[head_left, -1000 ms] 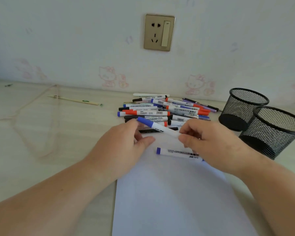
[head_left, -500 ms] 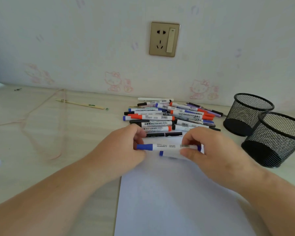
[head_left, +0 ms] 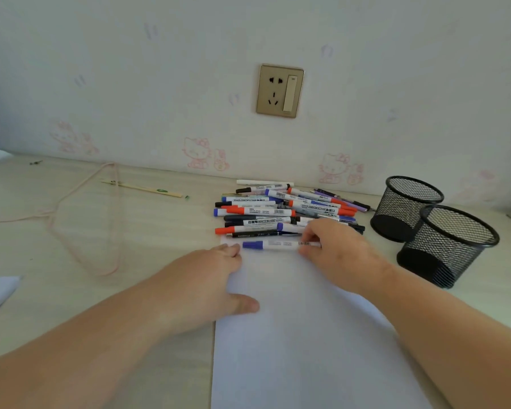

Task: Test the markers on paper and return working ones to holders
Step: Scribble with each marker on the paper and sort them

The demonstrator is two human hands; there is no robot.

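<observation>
Blue-capped marker (head_left: 273, 245), lying level across the far end of the paper sheet (head_left: 301, 335), cap end pointing left, just in front of the marker pile (head_left: 283, 209). Half a second earlier both hands held this marker at its two ends; one second earlier it was raised and tilted above the sheet. It now lies low on the paper, and the cap is on.

Right hand (head_left: 334, 249): fingers curled over the barcode end of the marker, pinching it against the sheet. Left hand (head_left: 210, 278): it has let go of the cap end and lies flat on the near-left part of the paper, fingers straight, fingertips (head_left: 232, 247) just left of the cap but apart from it, thumb spread across the sheet.

The second marker that lay on the paper earlier is no longer seen there; whether it is hidden under the right hand cannot be told.

Reading: no ink mark shows on the paper, so testing has not begun for this marker. The left hand appears to be steadying the sheet. The cap must come off before any stroke can be made.

Two black mesh holders, the nearer holder (head_left: 447, 246) and the farther holder (head_left: 404, 209), stand well right of the marker, touching or nearly so; no marker stands in either.
</observation>
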